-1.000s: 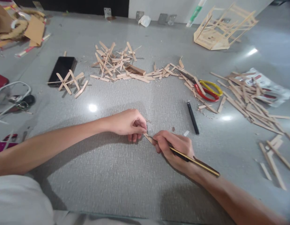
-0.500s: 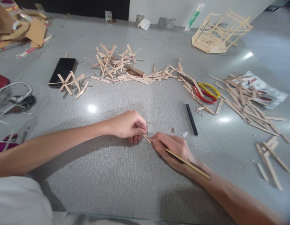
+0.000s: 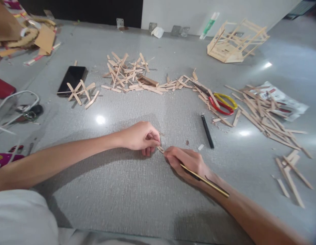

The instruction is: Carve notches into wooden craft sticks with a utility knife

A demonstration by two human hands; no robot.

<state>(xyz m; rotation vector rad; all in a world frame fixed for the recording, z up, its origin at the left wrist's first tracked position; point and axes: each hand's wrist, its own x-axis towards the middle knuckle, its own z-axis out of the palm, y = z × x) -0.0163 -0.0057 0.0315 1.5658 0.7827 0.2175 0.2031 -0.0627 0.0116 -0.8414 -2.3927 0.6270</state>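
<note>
In the head view, my left hand (image 3: 144, 137) is closed in a pinch on one end of a small wooden stick piece (image 3: 160, 149) just above the grey table. My right hand (image 3: 186, 160) comes in from the lower right, fingers wrapped round a slim gold-coloured tool (image 3: 214, 185). Its back end lies along my wrist; the working tip is hidden by the fingers, so its exact kind cannot be made out. The right fingertips meet the other end of the wooden piece. A black pen-like cylinder (image 3: 207, 132) lies to the right of my hands.
Scissors (image 3: 221, 103) with red and yellow handles rest among craft sticks (image 3: 270, 115). Crossed-stick pieces (image 3: 124, 71) lie behind, beside a black phone (image 3: 72, 80). A wooden stick frame (image 3: 226, 51) stands back right. Cables (image 3: 27, 93) and cardboard (image 3: 45, 39) are left.
The camera view has shifted slightly, so the table items sit a little differently in the picture. Both hands keep nearly the same pose; the gold-coloured tool is tilted a little differently.
</note>
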